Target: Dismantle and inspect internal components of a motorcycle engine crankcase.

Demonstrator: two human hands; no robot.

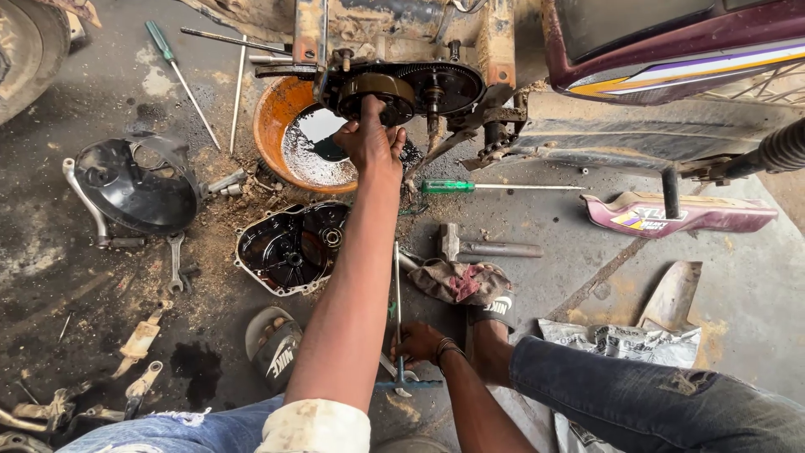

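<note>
Left of both hands: black round metal engine cover [291, 247] on the floor. Left hand [370, 141] grips brown round clutch drum [376, 94] on the engine. Right hand [417, 342], nearer the body, closed around blue-handled T-bar wrench [398, 323].

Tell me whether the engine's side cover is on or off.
Off. The black engine cover lies on the ground, inner side up, and the clutch and gears are exposed.
</note>
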